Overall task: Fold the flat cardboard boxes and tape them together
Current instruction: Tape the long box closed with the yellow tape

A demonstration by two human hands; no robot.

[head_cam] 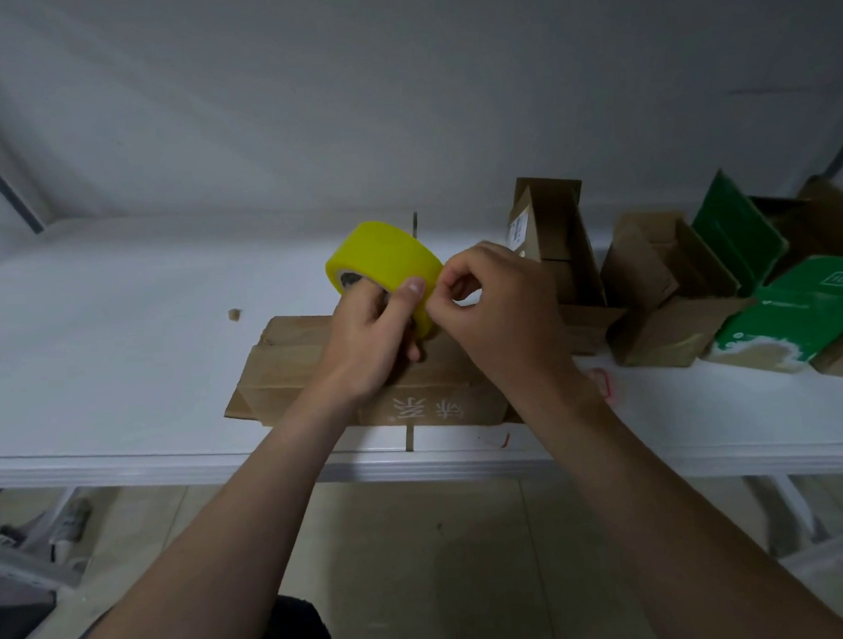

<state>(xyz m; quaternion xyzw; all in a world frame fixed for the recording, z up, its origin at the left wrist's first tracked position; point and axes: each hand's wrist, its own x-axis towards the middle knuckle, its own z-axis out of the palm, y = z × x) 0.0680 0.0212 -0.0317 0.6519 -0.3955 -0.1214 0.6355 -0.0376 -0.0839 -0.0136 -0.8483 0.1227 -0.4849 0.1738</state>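
Picking at the tape end over the box.
The left hand [376, 331] is gripping the yellow tape roll [382, 258], held just above the brown cardboard box [285, 375], which is lying crosswise on the table [117, 335]. The right hand [497, 310] is touching the roll's right rim, its curled fingers [456, 281] seemingly pinching the loose end.

Dim, flat indoor light, soft shadows, wide-angle bending at edges, slight blur
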